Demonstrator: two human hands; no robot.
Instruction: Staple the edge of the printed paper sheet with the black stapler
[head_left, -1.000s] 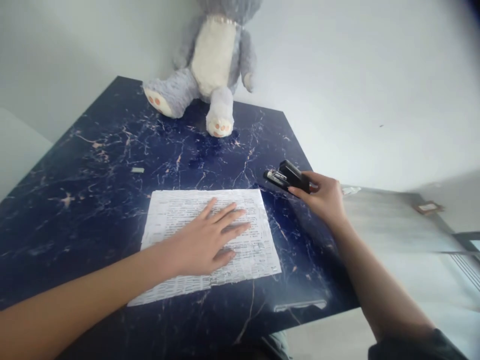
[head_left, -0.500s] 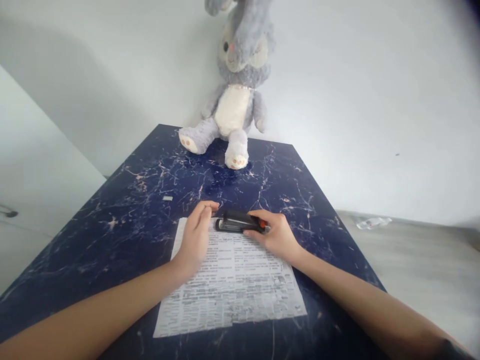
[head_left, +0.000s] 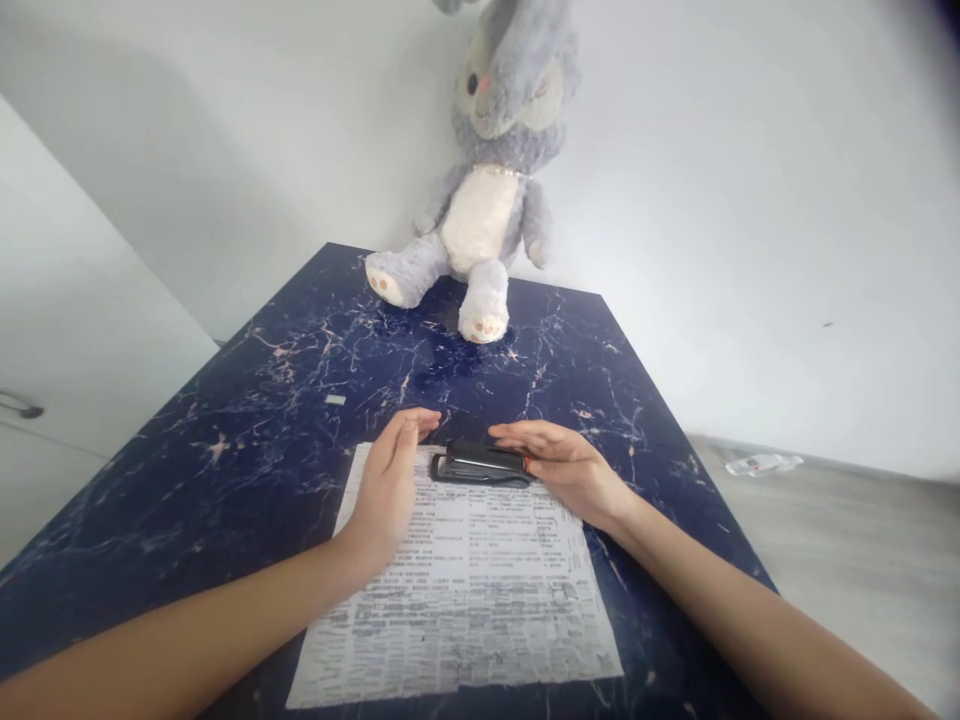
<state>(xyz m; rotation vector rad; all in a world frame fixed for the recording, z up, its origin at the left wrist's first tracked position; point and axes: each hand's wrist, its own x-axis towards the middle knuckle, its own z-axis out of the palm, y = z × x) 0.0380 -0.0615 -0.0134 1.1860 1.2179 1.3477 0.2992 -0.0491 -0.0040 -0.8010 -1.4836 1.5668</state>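
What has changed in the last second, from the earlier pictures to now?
The right hand carried the black stapler leftward and set it on the far edge of the printed white paper sheet, then opened its fingers. The left hand rose from flat on the sheet to stand on edge beside the stapler. The grey plush rabbit and dark blue marbled table stayed put.
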